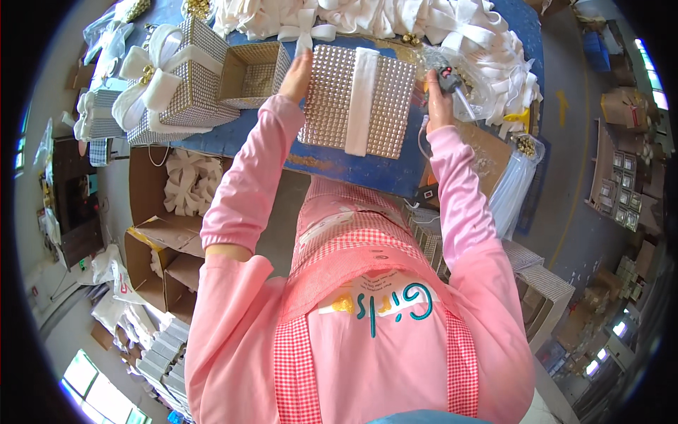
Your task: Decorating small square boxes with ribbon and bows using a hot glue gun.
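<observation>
A square box [328,99] covered in shiny pearl-like studs sits in front of me, with a white ribbon strip [362,106] running down its face. My left hand [296,76] holds the box along its upper left edge; part of its fingers are hidden. Just beyond those fingertips is a white ribbon bow [306,30]. On the box's right side, my right hand [439,102] is closed around a dark glue gun [446,73] with a pale nozzle. The gun's cord hangs beside my wrist.
An open studded box [251,74] and a bow-topped stack of studded boxes [194,88] stand to the left. White ribbons [487,42] are heaped along the blue table's [236,134] far side. Below the left edge is a carton [145,184] of ribbon loops; clear plastic [519,177] hangs at right.
</observation>
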Available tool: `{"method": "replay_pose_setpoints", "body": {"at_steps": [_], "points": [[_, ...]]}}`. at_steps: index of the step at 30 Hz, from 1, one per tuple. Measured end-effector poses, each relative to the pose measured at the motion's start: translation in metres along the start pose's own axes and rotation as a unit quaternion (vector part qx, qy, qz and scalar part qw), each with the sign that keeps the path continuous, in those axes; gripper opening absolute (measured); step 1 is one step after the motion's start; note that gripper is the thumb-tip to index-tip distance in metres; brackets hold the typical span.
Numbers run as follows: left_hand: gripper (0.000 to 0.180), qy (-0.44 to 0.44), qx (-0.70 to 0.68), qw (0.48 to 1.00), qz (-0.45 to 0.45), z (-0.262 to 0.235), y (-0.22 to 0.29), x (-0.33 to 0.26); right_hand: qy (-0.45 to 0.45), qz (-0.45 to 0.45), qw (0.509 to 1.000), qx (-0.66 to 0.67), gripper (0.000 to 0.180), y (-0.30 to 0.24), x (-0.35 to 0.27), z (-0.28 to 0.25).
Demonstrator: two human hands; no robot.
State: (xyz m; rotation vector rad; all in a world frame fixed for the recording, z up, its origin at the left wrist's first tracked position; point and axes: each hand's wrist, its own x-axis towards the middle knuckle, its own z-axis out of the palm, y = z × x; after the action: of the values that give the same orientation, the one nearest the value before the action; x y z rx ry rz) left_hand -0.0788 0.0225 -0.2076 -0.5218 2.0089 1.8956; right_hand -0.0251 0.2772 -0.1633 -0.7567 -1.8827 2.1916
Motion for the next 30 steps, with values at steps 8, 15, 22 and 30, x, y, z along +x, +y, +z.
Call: {"method": "replay_pose_setpoints", "body": {"at_steps": [8,15,22,30], "points": [[0.049,0.091,-0.079,0.986,0.118,-0.001,-0.046,-0.048,0.006,0.056,0.998,0.004,0.045,0.018,-0.061,-0.031],[0.049,0.100,-0.079,0.974,0.186,0.008,-0.116,-0.052,-0.024,0.094,0.990,0.106,0.045,0.073,-0.068,-0.063],[0.052,0.053,-0.126,0.985,0.107,0.006,-0.106,-0.061,0.057,0.167,0.983,-0.046,0.054,0.074,-0.028,-0.233],[0.048,0.073,-0.134,0.981,0.117,0.005,-0.111,-0.062,0.061,0.310,0.947,-0.050,0.049,0.128,0.028,-0.364]]}}
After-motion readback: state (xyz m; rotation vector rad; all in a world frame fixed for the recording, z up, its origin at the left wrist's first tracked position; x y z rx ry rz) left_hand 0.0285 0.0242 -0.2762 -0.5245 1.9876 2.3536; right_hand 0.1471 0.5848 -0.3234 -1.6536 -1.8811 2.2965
